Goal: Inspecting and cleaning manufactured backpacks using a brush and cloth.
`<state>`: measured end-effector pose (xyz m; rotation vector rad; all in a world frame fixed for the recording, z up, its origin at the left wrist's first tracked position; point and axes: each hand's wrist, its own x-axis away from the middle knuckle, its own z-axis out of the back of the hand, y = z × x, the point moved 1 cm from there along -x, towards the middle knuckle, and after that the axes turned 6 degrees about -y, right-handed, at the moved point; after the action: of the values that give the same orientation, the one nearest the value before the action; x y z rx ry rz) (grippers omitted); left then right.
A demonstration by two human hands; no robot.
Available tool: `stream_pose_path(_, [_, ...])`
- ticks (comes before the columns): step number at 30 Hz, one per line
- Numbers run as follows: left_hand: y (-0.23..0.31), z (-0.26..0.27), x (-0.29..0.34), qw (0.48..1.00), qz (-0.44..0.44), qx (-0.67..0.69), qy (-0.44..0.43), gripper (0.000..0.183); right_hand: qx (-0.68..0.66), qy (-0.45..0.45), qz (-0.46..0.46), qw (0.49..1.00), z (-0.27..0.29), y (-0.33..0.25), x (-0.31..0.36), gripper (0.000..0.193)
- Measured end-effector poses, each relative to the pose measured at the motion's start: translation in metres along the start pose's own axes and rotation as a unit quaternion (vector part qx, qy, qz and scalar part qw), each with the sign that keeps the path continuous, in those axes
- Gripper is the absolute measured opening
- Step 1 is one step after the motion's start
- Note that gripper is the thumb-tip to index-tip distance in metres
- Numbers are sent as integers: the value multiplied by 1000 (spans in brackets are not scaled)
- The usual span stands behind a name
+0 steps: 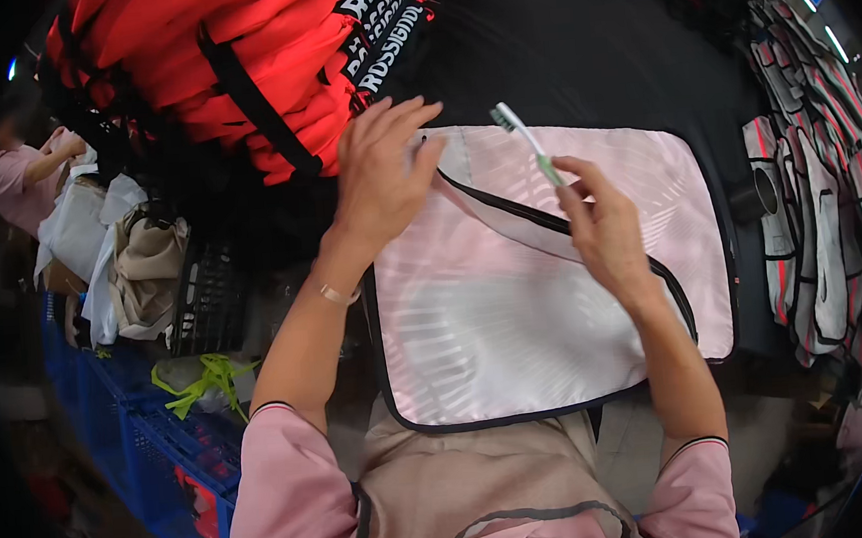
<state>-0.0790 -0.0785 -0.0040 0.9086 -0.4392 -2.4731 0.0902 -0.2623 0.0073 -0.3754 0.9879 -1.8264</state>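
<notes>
A flat pink fabric pouch (517,353) with dark piping and a white ray pattern lies in front of me on a black-covered table. Its dark zipper (517,206) runs slantwise across the face, and the fabric gapes a little along it. My right hand (603,227) grips a toothbrush (524,135) with a white neck and green handle, bristle end pointing up and left, above the pouch. At the pouch's upper left corner is my left hand (384,167), fingers stretched out and holding nothing; whether its palm touches the fabric I cannot tell.
Red bags (237,73) with black straps are piled at the upper left. Grey straps with red trim (816,202) hang at the right beside a dark cup (752,197). A black basket (208,295) and blue crates (143,439) stand left; another person (25,177) works beyond.
</notes>
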Motion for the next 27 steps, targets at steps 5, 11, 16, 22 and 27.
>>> stream_pose_path(5, [-50, -63, 5, 981, 114, -82, -134, 41, 106, 14, 93, 990, -47, 11, 10, 30])
stream_pose_path(11, [-55, -68, 16, 979, 135, -52, -142, 42, 210, -87, -2, 974, -77, 13, 26, 37])
stream_pose_path(16, [-54, -73, 19, 989, 107, -43, -92, 41, 238, -85, 8, 968, -96, 14, -4, 40])
stream_pose_path(22, [-53, -72, 22, 987, 103, -71, -101, 44, 208, -114, -9, 971, -93, 7, -3, 35])
stream_pose_path(27, [-52, -71, 23, 993, 85, -50, -67, 43, 208, -88, 18, 974, -91, 9, -4, 27])
